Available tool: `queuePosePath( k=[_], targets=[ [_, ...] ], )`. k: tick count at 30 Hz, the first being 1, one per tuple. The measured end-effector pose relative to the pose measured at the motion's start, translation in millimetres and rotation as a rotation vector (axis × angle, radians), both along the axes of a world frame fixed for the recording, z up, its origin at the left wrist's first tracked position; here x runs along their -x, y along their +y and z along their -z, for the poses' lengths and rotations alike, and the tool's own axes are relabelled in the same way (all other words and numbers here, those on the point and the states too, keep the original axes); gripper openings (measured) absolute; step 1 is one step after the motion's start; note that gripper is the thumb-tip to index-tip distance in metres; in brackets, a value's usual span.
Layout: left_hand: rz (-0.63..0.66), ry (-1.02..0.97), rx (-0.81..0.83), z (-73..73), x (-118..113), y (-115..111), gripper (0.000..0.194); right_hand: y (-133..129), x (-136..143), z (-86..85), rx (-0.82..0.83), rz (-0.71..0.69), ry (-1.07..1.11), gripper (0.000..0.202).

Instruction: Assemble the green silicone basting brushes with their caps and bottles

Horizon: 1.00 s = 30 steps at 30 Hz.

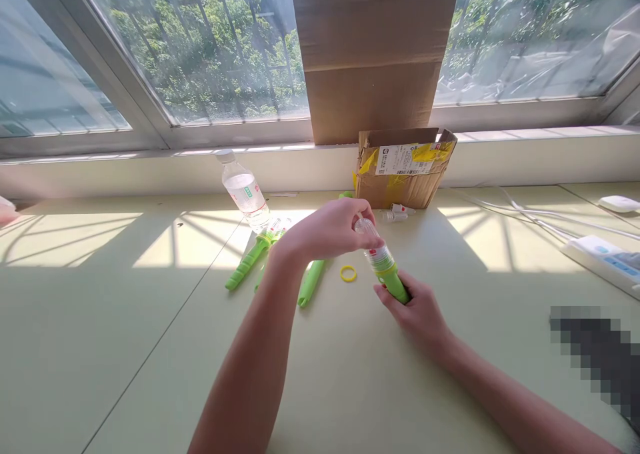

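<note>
My right hand (420, 307) is wrapped round the green handle (395, 285) of a tilted tube-like object. At its upper end, the fingers of my left hand (340, 227) close on a clear plastic part (367, 229), which meets the green handle at a ringed collar. A yellow ring (348, 273) lies on the table to the left of the handle. Past my left wrist lie a green handle (311, 283) and another green piece with a clear top (245, 264); my left hand and forearm partly hide the things there.
A water bottle (246, 191) stands at the back left. An open cardboard box (403, 174) sits by the window, with small clear parts (396, 216) before it. A power strip (603, 257) and white cables are on the right.
</note>
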<state>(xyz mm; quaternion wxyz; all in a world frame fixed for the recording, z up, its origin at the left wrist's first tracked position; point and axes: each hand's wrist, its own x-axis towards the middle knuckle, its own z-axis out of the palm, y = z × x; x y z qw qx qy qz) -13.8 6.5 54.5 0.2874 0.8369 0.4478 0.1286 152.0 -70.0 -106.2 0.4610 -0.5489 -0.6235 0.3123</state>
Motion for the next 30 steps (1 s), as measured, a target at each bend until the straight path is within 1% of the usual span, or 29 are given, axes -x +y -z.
queuePosePath(
  k=[8, 13, 18, 25, 30],
  targets=[
    [-0.022, 0.043, -0.005, -0.4, 0.0, -0.2, 0.027, 0.4, -1.1, 0.4, -0.017, 0.001, -0.022, 0.036],
    [-0.06, 0.118, -0.006, 1.3, 3.2, 2.1, 0.032, -1.5, -0.8, 1.0, -0.025, -0.009, 0.018, 0.018],
    [-0.052, 0.137, 0.005, 3.2, 5.4, 3.3, 0.035, -2.4, 0.5, 1.7, -0.041, -0.015, 0.047, 0.02],
    [-0.047, 0.137, 0.007, 3.8, 6.4, 4.0, 0.037, -2.5, 2.4, 2.3, -0.072, 0.05, 0.049, 0.023],
    [-0.053, 0.144, 0.008, 3.6, 5.8, 3.7, 0.035, -3.8, 2.2, 2.8, -0.094, 0.077, 0.023, 0.021]
  ],
)
